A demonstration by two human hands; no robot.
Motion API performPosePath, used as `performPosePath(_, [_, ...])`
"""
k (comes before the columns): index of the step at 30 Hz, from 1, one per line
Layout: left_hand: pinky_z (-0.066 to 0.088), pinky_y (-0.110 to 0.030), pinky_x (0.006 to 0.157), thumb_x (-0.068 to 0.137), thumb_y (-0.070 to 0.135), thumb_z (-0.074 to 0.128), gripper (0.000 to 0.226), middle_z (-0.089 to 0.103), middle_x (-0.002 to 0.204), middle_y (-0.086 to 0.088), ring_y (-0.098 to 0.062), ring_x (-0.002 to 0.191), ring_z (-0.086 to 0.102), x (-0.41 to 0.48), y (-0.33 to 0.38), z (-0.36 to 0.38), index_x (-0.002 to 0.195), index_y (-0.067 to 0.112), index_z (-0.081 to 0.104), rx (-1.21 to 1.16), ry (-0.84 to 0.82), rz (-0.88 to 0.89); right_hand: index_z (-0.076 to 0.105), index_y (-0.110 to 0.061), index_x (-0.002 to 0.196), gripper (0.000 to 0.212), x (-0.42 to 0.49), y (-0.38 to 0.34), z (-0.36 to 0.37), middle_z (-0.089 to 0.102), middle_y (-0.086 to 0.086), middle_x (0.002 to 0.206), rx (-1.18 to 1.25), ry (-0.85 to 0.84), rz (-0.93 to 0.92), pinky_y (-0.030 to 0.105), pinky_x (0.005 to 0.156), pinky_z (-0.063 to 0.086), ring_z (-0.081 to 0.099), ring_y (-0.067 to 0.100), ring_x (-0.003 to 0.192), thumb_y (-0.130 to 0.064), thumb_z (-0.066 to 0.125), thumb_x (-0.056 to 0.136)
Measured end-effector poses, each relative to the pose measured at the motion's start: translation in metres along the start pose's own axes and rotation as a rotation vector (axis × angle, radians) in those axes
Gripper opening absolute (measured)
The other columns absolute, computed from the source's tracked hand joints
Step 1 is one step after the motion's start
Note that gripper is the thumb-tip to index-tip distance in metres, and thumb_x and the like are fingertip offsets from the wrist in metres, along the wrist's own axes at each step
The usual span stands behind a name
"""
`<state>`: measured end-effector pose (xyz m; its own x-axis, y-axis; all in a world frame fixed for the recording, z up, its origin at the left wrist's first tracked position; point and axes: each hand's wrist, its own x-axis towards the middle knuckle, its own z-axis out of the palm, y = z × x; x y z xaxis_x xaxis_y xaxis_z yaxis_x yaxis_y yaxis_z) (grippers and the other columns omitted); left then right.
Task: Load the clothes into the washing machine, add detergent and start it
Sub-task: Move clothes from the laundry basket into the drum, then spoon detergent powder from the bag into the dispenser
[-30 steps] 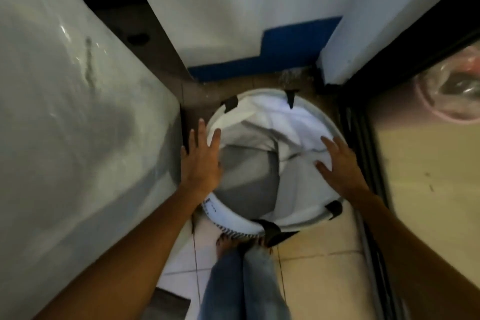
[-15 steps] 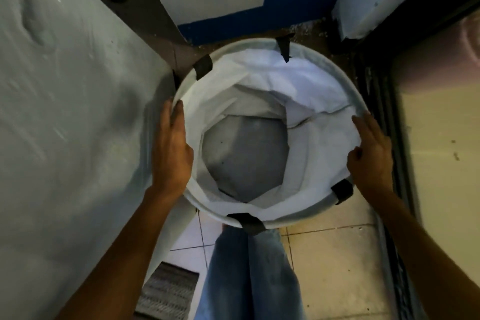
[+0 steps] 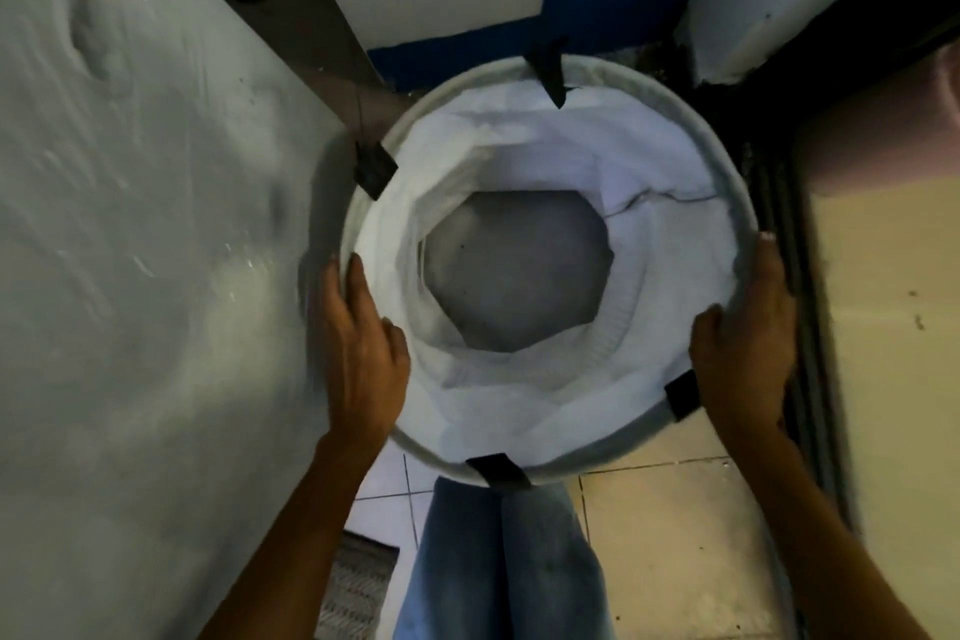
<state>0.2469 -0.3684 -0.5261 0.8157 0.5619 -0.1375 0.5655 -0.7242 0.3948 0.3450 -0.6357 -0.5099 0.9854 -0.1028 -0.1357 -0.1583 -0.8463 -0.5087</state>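
head view: laundry basket [image 3: 545,411], round, white liner, black tabs on the rim, grey bottom showing; centre of frame, between both hands, above the tiled floor [image 3: 670,515]. left hand [image 3: 363,359]: lower-left rim, thumb inside the liner, fingers clamped on the rim's outside. right hand [image 3: 743,353]: lower-right rim, thumb over the edge, fingers clamped round the rim. jeans-clad legs [image 3: 498,566]: bottom centre. pale grey panel [image 3: 145,276]: left of frame.
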Motion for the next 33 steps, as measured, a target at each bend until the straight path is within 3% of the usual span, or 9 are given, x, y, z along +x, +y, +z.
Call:
performPosePath(2, [0.03, -0.046, 0.109, 0.085, 0.003, 0.061, 0.073, 0.02, 0.149, -0.026, -0.041, 0.133, 0.029, 0.004, -0.008, 0.018, 0.145, 0.001, 0.02, 0.004, -0.155, -0.044, 0.012, -0.01, 0.147, 0.076, 0.001, 0.009, 0.021, 0.018, 0.013, 0.154, -0.041, -0.071, 0.003, 0.045, 0.111, 0.027, 0.024, 0.031, 0.139, -0.003, 0.056, 0.085])
performPosePath(4, [0.035, -0.047, 0.108, 0.087, 0.013, 0.062, 0.079, 0.014, 0.152, -0.022, -0.039, 0.133, 0.031, 0.012, -0.017, 0.033, 0.148, 0.005, 0.012, 0.064, -0.274, -0.034, 0.007, -0.01, 0.147, 0.081, 0.005, 0.017, 0.038, 0.009, 0.011, 0.156, -0.084, -0.121, 0.025, 0.049, 0.111, 0.028, 0.017, 0.03, 0.142, -0.009, 0.059, 0.085])
performPosePath(9, [0.029, -0.042, 0.109, 0.091, 0.03, 0.056, 0.085, 0.001, 0.156, -0.016, -0.033, 0.138, 0.02, 0.04, -0.042, 0.064, 0.149, 0.011, -0.003, 0.355, -0.447, 0.056, 0.002, -0.013, 0.148, 0.083, 0.027, 0.036, 0.069, 0.005, 0.007, 0.157, -0.163, -0.223, 0.062, 0.047, 0.107, 0.03, 0.018, 0.029, 0.142, -0.013, 0.059, 0.087])
performPosePath(12, [0.029, -0.04, 0.109, 0.093, 0.03, 0.052, 0.081, -0.001, 0.156, -0.014, -0.032, 0.14, 0.016, 0.05, -0.058, 0.085, 0.149, 0.01, -0.003, 0.48, -0.572, 0.037, -0.001, -0.012, 0.147, 0.086, 0.032, 0.051, 0.096, 0.01, 0.01, 0.156, -0.188, -0.381, 0.068, 0.048, 0.108, 0.029, 0.023, 0.032, 0.14, -0.017, 0.06, 0.086])
performPosePath(15, [0.023, -0.041, 0.112, 0.094, 0.03, 0.051, 0.079, -0.004, 0.157, -0.014, -0.032, 0.142, 0.011, 0.051, -0.065, 0.102, 0.149, 0.009, -0.003, 0.49, -0.656, -0.014, -0.003, -0.009, 0.147, 0.088, 0.031, 0.061, 0.115, 0.004, 0.012, 0.157, -0.179, -0.531, 0.09, 0.045, 0.111, 0.025, 0.016, 0.03, 0.142, -0.02, 0.06, 0.087])
performPosePath(25, [0.029, -0.043, 0.109, 0.09, 0.032, 0.058, 0.085, -0.019, 0.154, -0.015, -0.034, 0.143, 0.003, 0.049, -0.05, 0.088, 0.149, 0.021, -0.002, 0.507, -0.51, 0.005, -0.002, -0.006, 0.147, 0.089, 0.05, 0.056, 0.094, 0.004, 0.014, 0.156, -0.173, -0.567, 0.128, 0.044, 0.114, 0.02, 0.014, 0.031, 0.142, -0.021, 0.062, 0.086])
performPosePath(33, [0.028, -0.042, 0.11, 0.092, 0.044, 0.048, 0.084, -0.02, 0.154, -0.015, -0.036, 0.143, 0.004, 0.037, -0.036, 0.07, 0.148, 0.025, -0.011, 0.469, -0.431, 0.111, -0.002, -0.009, 0.147, 0.086, 0.029, 0.049, 0.057, -0.003, 0.011, 0.157, -0.199, -0.544, 0.106, 0.047, 0.112, 0.021, 0.009, 0.031, 0.143, -0.019, 0.059, 0.088])
